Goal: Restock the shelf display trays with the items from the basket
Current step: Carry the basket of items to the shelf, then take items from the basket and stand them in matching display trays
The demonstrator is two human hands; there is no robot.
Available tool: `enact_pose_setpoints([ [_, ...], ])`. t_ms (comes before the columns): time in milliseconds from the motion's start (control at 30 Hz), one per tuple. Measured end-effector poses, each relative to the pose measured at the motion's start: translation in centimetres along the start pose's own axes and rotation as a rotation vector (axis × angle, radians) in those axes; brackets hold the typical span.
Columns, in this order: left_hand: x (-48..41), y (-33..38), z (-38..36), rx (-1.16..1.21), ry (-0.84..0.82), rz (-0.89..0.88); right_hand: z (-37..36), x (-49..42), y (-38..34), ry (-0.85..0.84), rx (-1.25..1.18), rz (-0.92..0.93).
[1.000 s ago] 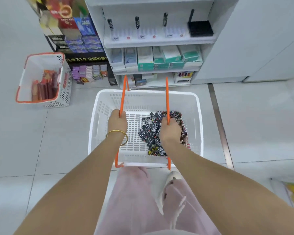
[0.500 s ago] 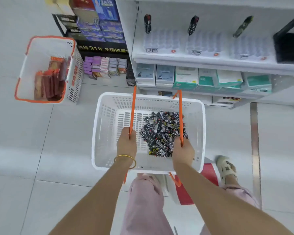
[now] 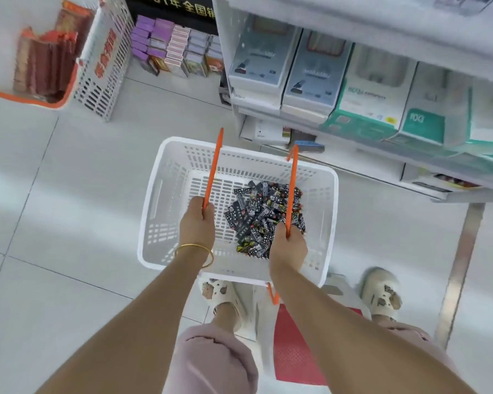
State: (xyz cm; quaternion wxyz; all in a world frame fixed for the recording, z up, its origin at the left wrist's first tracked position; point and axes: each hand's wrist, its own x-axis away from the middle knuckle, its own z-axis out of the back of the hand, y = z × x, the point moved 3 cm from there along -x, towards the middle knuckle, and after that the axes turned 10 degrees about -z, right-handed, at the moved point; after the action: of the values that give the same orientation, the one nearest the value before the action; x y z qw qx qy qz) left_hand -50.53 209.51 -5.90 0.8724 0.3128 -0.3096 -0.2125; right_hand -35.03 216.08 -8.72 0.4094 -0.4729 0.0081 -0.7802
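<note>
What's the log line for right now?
left hand grips orange handle | right hand grips other handle | white basket holds dark packets | beside shelf

The basket (image 3: 325, 194) was white moulded plastic, slotted, smooth and slightly glossy. Its handles (image 3: 211, 177) were smooth orange plastic. The packets (image 3: 264, 214) had glossy black printed wrappers. A bangle (image 3: 195, 247) was polished yellow metal. The floor (image 3: 69, 194) was pale tile, smooth and reflective, crossed by a dull metal strip (image 3: 461, 251). The boxes (image 3: 310, 78) appeared to be card, satin to glossy. The trousers (image 3: 211, 362) were matt pink cloth. The shoes (image 3: 380, 291) looked matt cream; material undetermined. A red panel (image 3: 293, 351) showed a fine dimpled texture.
</note>
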Motion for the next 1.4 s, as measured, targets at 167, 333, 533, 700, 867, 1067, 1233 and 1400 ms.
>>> enact_pose_setpoints([
  [167,-2.4,-1.9,-1.5,-0.043,-0.03,-0.036,-2.2,-1.3,0.2,0.003,-0.041,-0.005],
  [333,-4.4,-3.1,-0.2,-0.172,0.03,-0.014,-1.9,-2.5,0.5,0.015,-0.036,0.053],
  [533,-3.5,-2.1,-0.1,-0.689,0.298,-0.385,3.0,-5.4,3.7,0.189,0.144,0.066],
  [700,-2.5,-1.0,-7.1,-0.721,0.002,-0.64,6.6,-8.4,4.2,0.384,0.397,0.137],
  [867,-3.7,-1.3,-13.9,-0.699,-0.352,-0.639,4.6,-12.1,2.1,0.21,0.32,0.423],
  [1067,-8.1,-3.2,-18.4,-0.737,-0.47,-0.671,-1.0,-17.8,1.1,-0.173,0.532,0.62],
  [1233,-9.7,-4.9,-19.5,-0.712,-0.388,-0.631,-3.4,-21.3,2.4,-0.324,0.57,0.66],
  [1400,-6.6,-6.4,-18.8,-0.666,-0.422,-0.511,-0.2,-18.7,4.0,-0.429,0.63,0.573],
])
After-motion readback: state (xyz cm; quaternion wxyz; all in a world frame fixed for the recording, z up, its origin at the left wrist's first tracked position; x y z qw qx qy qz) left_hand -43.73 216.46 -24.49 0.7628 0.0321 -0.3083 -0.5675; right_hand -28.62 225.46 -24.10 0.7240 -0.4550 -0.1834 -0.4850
